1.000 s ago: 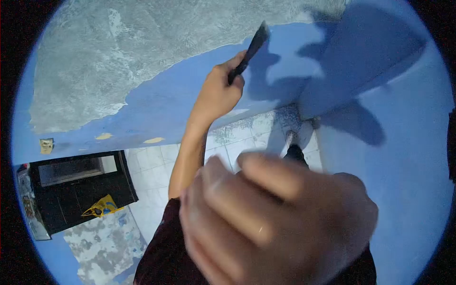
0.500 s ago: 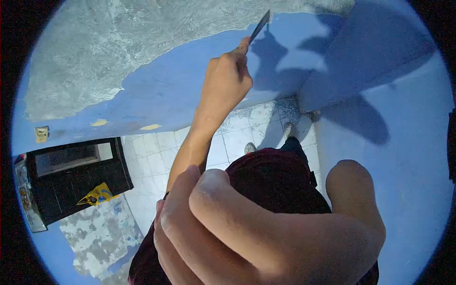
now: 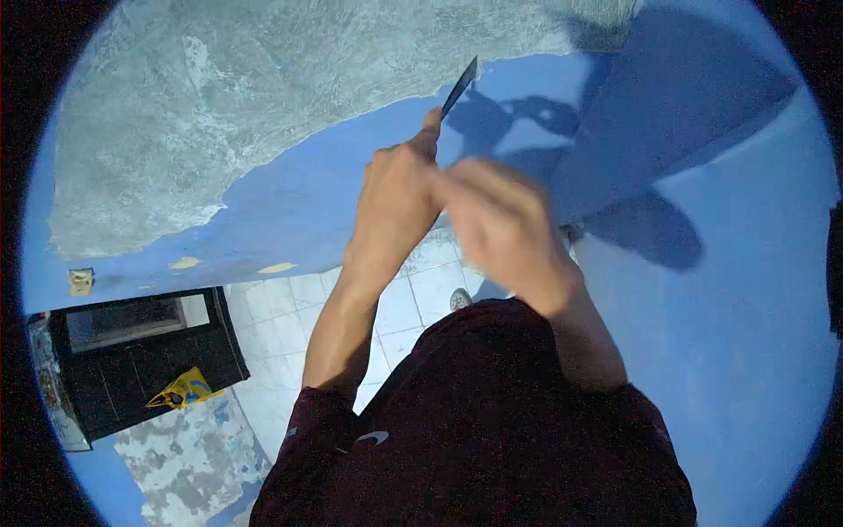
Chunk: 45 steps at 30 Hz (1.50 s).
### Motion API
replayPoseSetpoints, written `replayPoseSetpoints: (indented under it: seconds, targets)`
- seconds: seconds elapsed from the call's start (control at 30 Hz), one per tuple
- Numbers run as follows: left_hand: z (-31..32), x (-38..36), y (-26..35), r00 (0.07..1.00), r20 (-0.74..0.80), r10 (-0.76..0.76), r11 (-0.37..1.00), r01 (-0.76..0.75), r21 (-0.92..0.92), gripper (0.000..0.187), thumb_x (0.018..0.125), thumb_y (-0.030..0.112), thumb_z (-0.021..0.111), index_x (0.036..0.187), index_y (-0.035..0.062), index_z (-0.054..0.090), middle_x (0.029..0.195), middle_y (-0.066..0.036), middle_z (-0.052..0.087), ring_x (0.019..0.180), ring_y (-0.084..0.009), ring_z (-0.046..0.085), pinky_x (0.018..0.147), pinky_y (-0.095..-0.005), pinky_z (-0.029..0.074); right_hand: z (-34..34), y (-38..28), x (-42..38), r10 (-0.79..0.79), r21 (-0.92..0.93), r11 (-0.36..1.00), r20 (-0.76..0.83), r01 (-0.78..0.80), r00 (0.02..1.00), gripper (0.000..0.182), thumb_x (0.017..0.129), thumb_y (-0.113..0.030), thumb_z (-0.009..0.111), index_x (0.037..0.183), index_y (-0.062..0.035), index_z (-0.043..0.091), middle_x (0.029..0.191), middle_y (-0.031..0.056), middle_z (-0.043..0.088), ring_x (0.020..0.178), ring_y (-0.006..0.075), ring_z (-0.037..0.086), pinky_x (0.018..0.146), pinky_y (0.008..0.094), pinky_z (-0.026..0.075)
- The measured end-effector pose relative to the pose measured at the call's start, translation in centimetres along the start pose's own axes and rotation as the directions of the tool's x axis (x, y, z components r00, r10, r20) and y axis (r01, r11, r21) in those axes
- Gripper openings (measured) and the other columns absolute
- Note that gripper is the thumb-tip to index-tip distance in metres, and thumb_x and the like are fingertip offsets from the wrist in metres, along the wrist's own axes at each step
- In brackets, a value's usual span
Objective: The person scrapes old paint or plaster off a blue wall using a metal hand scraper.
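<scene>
My left hand (image 3: pixel 395 198) is closed around a flat dark blade (image 3: pixel 460 86), index finger stretched along it. The blade's tip meets the wall where the bare grey plaster (image 3: pixel 290 79) borders the blue paint (image 3: pixel 325 158). Just right of that hand, my right hand (image 3: pixel 500 224) is blurred by motion, its fingers curled near the left hand's wrist and knuckles. Whether it holds anything is hidden by the blur.
A black cabinet (image 3: pixel 140 373) with a yellow bag (image 3: pixel 186 389) on it stands at the lower left. A wall socket (image 3: pixel 81 281) is above it. White floor tiles (image 3: pixel 399 303) lie below, and a blue side wall (image 3: pixel 738 351) rises at the right.
My right hand has moved from close before the camera up and away to beside my left hand. The left hand and blade appear slightly lower and further left in view.
</scene>
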<state>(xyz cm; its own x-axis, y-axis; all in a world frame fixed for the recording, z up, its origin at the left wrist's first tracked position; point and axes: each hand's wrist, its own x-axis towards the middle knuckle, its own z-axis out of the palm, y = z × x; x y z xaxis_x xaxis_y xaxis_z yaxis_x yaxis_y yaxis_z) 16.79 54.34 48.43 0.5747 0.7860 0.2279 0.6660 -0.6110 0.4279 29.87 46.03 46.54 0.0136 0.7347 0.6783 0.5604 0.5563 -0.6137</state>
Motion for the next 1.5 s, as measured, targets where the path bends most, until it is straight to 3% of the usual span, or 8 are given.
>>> replayPoseSetpoints:
  seconds: [0.07, 0.17, 0.5, 0.77, 0.93, 1.03, 1.23, 1.5]
  targets:
    - [0.2, 0.5, 0.4, 0.999, 0.013, -0.044, 0.999, 0.044, 0.000, 0.049, 0.082, 0.000, 0.056, 0.131, -0.0052, 0.058, 0.077, -0.030, 0.063, 0.074, -0.0443, 0.066, 0.066, -0.0492, 0.051, 2.0, 4.5, -1.5, 0.255, -0.014, 0.965, -0.187, -0.262, 0.949, 0.045, 0.083, 0.007, 0.058, 0.127, 0.0004, 0.059, 0.109, 0.0188, 0.065, 0.097, 0.0387, 0.064, 0.082, 0.0464, 0.053]
    - [0.7, 0.7, 0.8, 0.996, 0.005, -0.085, 0.996, 0.085, -0.014, 0.047, 0.083, -0.001, 0.057, 0.129, -0.0042, 0.060, 0.076, -0.030, 0.063, 0.073, -0.0435, 0.067, 0.066, -0.0481, 0.052, 6.4, 9.7, -1.5, 0.135, -0.245, 0.940, -0.374, -0.238, 0.917, 0.052, 0.086, 0.001, 0.059, 0.136, 0.0061, 0.049, 0.125, 0.0275, 0.057, 0.113, 0.0432, 0.058, 0.095, 0.0466, 0.050]
    - [0.2, 0.9, 2.5, 0.994, 0.016, -0.104, 0.994, 0.104, -0.033, 0.055, 0.080, -0.010, 0.049, 0.133, -0.0011, 0.058, 0.081, -0.033, 0.054, 0.061, -0.0356, 0.058, 0.065, -0.0351, 0.049, 11.7, 10.3, 3.5, 0.111, -0.384, 0.817, -0.626, -0.429, 0.772, 0.047, 0.091, -0.011, 0.064, 0.129, 0.0124, 0.049, 0.112, 0.0232, 0.055, 0.100, 0.0390, 0.060, 0.079, 0.0436, 0.056]
    - [-0.7, 2.1, 1.6, 0.994, 0.043, -0.104, 0.992, 0.107, -0.065, 0.054, 0.078, -0.010, 0.047, 0.131, -0.0056, 0.058, 0.090, -0.035, 0.058, 0.080, -0.0382, 0.070, 0.074, -0.0370, 0.051, 12.4, 8.9, 4.8, 0.223, -0.464, 0.688, -0.595, -0.557, 0.772, 0.053, 0.081, -0.009, 0.062, 0.126, 0.0172, 0.053, 0.116, 0.0253, 0.057, 0.109, 0.0357, 0.059, 0.089, 0.0360, 0.055]
    - [-2.9, 3.9, 1.3, 0.988, 0.155, 0.005, 0.998, -0.015, 0.064, 0.054, 0.077, -0.011, 0.047, 0.130, -0.0078, 0.057, 0.092, -0.037, 0.056, 0.088, -0.0454, 0.067, 0.075, -0.0397, 0.052, 11.0, 6.9, 6.8, 0.344, -0.585, 0.564, -0.474, -0.582, 0.810, 0.051, 0.085, -0.014, 0.059, 0.124, 0.0185, 0.055, 0.124, 0.0286, 0.058, 0.112, 0.0372, 0.060, 0.103, 0.0448, 0.049]
    - [-2.1, 3.4, 1.6, 0.984, 0.157, -0.080, 0.994, 0.067, 0.089, 0.054, 0.076, -0.009, 0.048, 0.129, -0.0081, 0.056, 0.094, -0.037, 0.059, 0.094, -0.0482, 0.064, 0.075, -0.0411, 0.052, 13.5, 8.8, 5.8, 0.293, -0.341, 0.705, -0.659, -0.622, 0.693, 0.052, 0.088, -0.014, 0.056, 0.127, 0.0190, 0.053, 0.126, 0.0324, 0.056, 0.118, 0.0361, 0.057, 0.107, 0.0465, 0.044]
    - [-3.7, 4.5, 2.1, 0.953, 0.297, 0.050, 0.974, -0.113, 0.196, 0.058, 0.076, 0.002, 0.060, 0.132, -0.0079, 0.049, 0.073, -0.028, 0.062, 0.070, -0.0463, 0.063, 0.063, -0.0514, 0.049, 11.2, 7.3, 6.7, 0.440, -0.321, 0.701, -0.508, -0.637, 0.740, 0.064, 0.085, -0.015, 0.060, 0.132, 0.0241, 0.040, 0.121, 0.0291, 0.055, 0.117, 0.0382, 0.051, 0.104, 0.0464, 0.045]
    - [-4.5, 5.3, 3.5, 0.924, 0.372, 0.090, 0.957, -0.183, 0.224, 0.061, 0.076, 0.004, 0.061, 0.134, -0.0064, 0.048, 0.078, -0.026, 0.065, 0.078, -0.0452, 0.063, 0.071, -0.0519, 0.051, 11.0, 7.6, 6.6, 0.546, -0.040, 0.759, -0.505, -0.649, 0.669, 0.062, 0.088, -0.012, 0.055, 0.136, 0.0206, 0.035, 0.123, 0.0289, 0.047, 0.113, 0.0392, 0.049, 0.101, 0.0461, 0.042]
